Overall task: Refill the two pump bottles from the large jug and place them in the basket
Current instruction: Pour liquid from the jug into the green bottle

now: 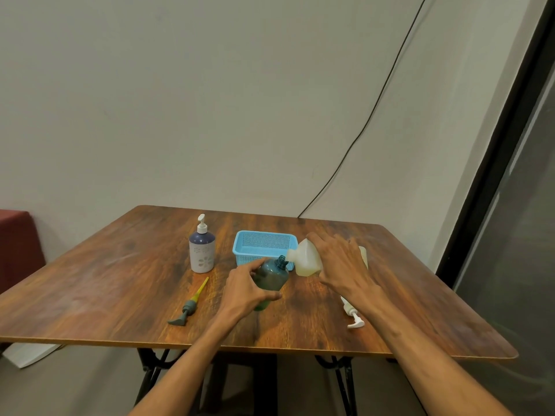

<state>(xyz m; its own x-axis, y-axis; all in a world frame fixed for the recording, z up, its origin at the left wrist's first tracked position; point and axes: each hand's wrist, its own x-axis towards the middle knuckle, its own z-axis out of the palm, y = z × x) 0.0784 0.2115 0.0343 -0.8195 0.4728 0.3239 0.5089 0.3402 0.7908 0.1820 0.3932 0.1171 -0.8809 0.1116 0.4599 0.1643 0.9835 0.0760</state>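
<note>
Pouring, centre of the worktop. The left hand grips the open teal bottle, tilted; the right hand grips the tipped jug, spout just beside the neck. Advisable: centre the spout over the neck and pour slowly. The basket stands behind, toward the far edge.

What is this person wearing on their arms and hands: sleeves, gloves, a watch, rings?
The left hand and right hand are bare: no gloves, rings, watch or wristbands show. Both forearms are also uncovered, with no sleeve in view down to the picture's bottom edge.
</note>
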